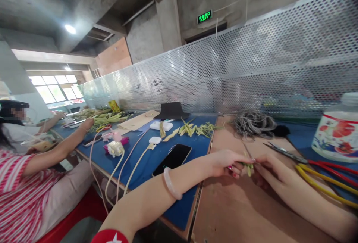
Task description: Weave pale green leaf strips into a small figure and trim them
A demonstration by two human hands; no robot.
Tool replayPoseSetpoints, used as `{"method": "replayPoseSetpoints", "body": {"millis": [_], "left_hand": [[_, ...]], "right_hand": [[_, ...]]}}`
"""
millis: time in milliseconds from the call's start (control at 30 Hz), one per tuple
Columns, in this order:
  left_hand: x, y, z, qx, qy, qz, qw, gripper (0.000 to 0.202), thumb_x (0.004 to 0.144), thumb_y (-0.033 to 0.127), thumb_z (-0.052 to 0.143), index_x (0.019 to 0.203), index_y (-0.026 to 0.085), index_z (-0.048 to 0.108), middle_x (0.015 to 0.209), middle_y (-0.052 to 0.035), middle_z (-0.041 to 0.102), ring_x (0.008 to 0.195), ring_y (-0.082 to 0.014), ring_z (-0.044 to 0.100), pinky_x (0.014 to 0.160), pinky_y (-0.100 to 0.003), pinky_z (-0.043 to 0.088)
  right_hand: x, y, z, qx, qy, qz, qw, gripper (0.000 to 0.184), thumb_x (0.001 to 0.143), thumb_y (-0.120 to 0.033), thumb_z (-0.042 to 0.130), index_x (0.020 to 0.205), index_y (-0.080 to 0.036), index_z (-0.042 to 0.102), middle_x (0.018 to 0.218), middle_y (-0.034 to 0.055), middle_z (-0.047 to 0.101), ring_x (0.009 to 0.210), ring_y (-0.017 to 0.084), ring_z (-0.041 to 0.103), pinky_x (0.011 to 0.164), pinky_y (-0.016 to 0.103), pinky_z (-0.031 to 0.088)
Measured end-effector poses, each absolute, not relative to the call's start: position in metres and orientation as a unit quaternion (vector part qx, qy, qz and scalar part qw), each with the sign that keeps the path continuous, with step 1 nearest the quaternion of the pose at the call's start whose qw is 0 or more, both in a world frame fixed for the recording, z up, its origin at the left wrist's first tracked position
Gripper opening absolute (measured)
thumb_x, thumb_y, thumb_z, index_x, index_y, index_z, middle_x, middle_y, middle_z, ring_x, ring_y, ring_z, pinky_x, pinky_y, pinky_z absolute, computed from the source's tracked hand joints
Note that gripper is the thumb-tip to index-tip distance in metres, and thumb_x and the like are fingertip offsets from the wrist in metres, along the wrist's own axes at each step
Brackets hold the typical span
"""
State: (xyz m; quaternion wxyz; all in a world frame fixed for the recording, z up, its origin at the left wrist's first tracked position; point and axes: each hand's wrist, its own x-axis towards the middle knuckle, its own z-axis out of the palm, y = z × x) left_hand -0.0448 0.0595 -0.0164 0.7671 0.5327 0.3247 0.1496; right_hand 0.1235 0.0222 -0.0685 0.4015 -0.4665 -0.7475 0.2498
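Note:
My left hand (229, 163) is closed in a pinch on a small green plant-like piece (248, 169), whose ends stick out below the fingertips. Right beside it, my right hand (272, 171) is also pinched, its fingertips meeting those of the left. What the right fingers hold is hidden between them. A thin grey strand runs down to the fingertips from a tangled bundle of grey cord (253, 124) on the brown board (223, 205). To the right of my right hand lie scissors (310, 161) with red handles, next to a yellow-handled tool (316, 181).
A clear plastic jar (339, 133) stands at right. Left of my hands are a black phone (172, 159), white chargers (155, 140) with cables, and green leaf strips (190, 128). A co-worker in a striped shirt (18, 187) sits at left. Perforated metal panels (179, 71) close off the back.

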Motion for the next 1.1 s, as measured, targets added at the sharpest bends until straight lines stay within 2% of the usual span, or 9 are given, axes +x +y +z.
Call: {"method": "replayPoseSetpoints", "body": {"millis": [100,533,633,900,1100], "left_hand": [[-0.0446,0.0593,-0.0169,0.537,0.330,0.152,0.761,0.030,0.064,0.032,0.069,0.062,0.016,0.044,0.041,0.0119,0.023,0.037,-0.0026,0.016,0.046,-0.021,0.022],[-0.0431,0.0525,-0.0100,0.532,0.349,0.168,0.753,0.026,0.065,0.033,0.068,0.065,0.016,0.049,0.042,0.0111,0.024,0.038,-0.0027,0.020,0.048,-0.020,0.025],[-0.0433,0.0520,-0.0094,0.541,0.344,0.168,0.748,0.025,0.065,0.035,0.068,0.068,0.016,0.051,0.042,0.0112,0.024,0.038,-0.0028,0.021,0.049,-0.020,0.027],[-0.0430,0.0541,-0.0125,0.544,0.337,0.170,0.749,0.028,0.065,0.036,0.068,0.065,0.016,0.048,0.043,0.0109,0.025,0.038,-0.0028,0.022,0.048,-0.020,0.027],[-0.0437,0.0532,-0.0113,0.539,0.344,0.176,0.748,0.022,0.069,0.033,0.065,0.069,0.015,0.051,0.044,0.0107,0.025,0.040,-0.0028,0.022,0.050,-0.020,0.028]], "right_hand": [[0.1262,0.0238,-0.0695,-0.457,-0.759,0.287,0.364,0.022,0.087,-0.043,0.032,0.080,-0.023,0.039,0.063,-0.0005,0.056,0.056,0.015,0.053,0.055,0.028,0.043],[0.1253,0.0241,-0.0705,-0.449,-0.733,0.342,0.379,0.021,0.088,-0.042,0.032,0.085,-0.023,0.040,0.063,-0.0005,0.054,0.055,0.014,0.051,0.052,0.027,0.042],[0.1250,0.0242,-0.0705,-0.450,-0.734,0.342,0.377,0.020,0.088,-0.041,0.032,0.084,-0.023,0.040,0.064,-0.0006,0.054,0.055,0.013,0.051,0.051,0.027,0.041],[0.1243,0.0225,-0.0684,-0.452,-0.736,0.335,0.377,0.019,0.088,-0.040,0.031,0.084,-0.023,0.040,0.062,-0.0013,0.053,0.052,0.013,0.049,0.049,0.026,0.040],[0.1242,0.0213,-0.0669,-0.447,-0.746,0.329,0.369,0.019,0.088,-0.039,0.031,0.091,-0.023,0.041,0.063,-0.0017,0.053,0.054,0.014,0.050,0.050,0.026,0.040]]}}
